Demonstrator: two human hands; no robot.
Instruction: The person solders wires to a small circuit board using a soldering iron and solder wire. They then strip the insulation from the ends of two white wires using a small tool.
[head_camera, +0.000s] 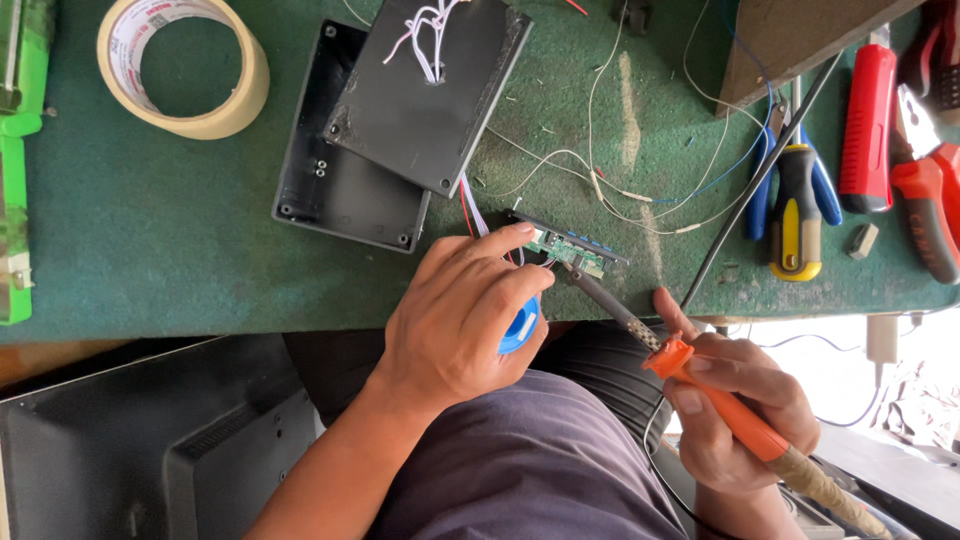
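small green circuit board (566, 247) sits just right of the frame's middle on the green table (150, 240), lying flat near the front edge with red and white wires running off its upper left end. orange-handled soldering iron (700, 385) slants up from the lower right, dark tip touching the board. blue solder spool (520, 328) is tucked just below the board, mostly hidden.

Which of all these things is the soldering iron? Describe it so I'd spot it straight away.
Start at the green mat and go to its near edge, where a small green circuit board lies. The soldering iron slants from that board back into the right hand. Unlike the pliers and screwdriver lying nearby, it has an orange handle and is being held.
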